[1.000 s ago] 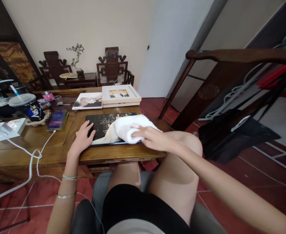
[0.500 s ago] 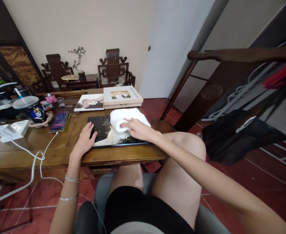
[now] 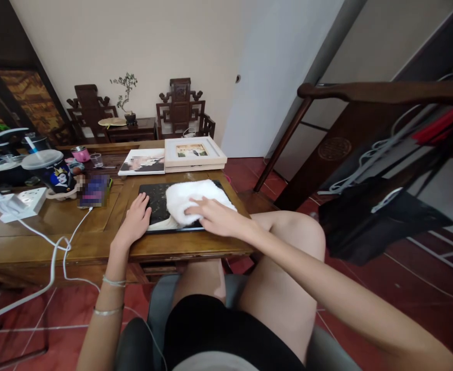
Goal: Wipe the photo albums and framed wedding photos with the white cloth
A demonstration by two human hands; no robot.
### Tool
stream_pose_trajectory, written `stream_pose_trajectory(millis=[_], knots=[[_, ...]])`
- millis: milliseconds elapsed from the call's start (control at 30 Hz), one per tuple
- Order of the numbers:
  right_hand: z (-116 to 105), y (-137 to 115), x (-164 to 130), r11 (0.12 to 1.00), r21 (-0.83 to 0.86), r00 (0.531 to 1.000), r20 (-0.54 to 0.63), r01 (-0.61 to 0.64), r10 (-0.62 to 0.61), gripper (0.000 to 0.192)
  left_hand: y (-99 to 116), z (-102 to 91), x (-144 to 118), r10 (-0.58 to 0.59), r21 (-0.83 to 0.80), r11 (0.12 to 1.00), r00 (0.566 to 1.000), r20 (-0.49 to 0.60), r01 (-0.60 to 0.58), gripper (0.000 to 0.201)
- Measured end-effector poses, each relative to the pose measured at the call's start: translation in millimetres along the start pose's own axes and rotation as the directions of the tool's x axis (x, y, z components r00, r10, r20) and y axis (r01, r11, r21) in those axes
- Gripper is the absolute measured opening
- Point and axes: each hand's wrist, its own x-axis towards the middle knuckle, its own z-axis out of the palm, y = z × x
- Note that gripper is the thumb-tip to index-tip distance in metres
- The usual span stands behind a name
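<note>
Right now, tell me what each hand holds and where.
The right hand presses the white cloth at its near edge, flat on the dark photo panel. The left hand rests on the panel's left edge; neither closes a grip.

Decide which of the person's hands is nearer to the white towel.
Right. The right hand presses on the white towel; the left hand rests apart from it, on the dark picture's left edge.
</note>
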Motion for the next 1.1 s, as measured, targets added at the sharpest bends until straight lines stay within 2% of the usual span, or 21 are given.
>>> stream_pose_trajectory(millis=[167, 300, 400, 533, 667, 767, 900, 1100], knots=[[5, 43, 69, 0.999, -0.008, 0.996, -0.070, -0.050, 0.050, 0.059, -6, 3.4, 1, 0.016, -0.017, 1.000, 0.999, -0.034, -0.017, 0.054], [7, 51, 89, 0.993, -0.032, 0.990, -0.095, -0.110, 0.107, 0.060, -7, 4.5, 1, 0.025, -0.027, 0.999, 0.999, -0.046, -0.027, 0.051], [8, 36, 74, 0.992, -0.062, 0.992, -0.070, -0.108, 0.104, 0.058, -5, 5.0, 0, 0.007, -0.025, 1.000, 0.999, -0.046, -0.008, 0.052], [5, -6, 24, 0.993, -0.106, 0.999, -0.004, -0.050, 0.050, 0.055, -2, 5.8, 0, -0.014, -0.017, 1.000, 0.999, -0.046, 0.013, 0.052], [-6, -47, -23, 0.996, -0.062, 0.996, 0.065, 0.060, -0.056, 0.052, 0, 5.4, 0, -0.024, -0.010, 1.000, 0.999, -0.035, 0.024, 0.053], [-11, -58, -34, 0.996, -0.036, 0.992, 0.090, 0.087, -0.083, 0.050, -1, 5.4, -1, -0.015, -0.017, 1.000, 0.999, -0.043, 0.014, 0.053], [-5, -38, -7, 0.998, -0.028, 0.997, 0.055, 0.053, -0.052, 0.055, -5, 6.8, 0, -0.001, -0.020, 1.000, 0.999, -0.047, 0.000, 0.053], [11, 15, 77, 0.999, -0.033, 0.998, -0.053, -0.018, 0.016, 0.054, -11, 7.9, 1, 0.027, -0.040, 0.999, 0.997, -0.067, -0.030, 0.050]])
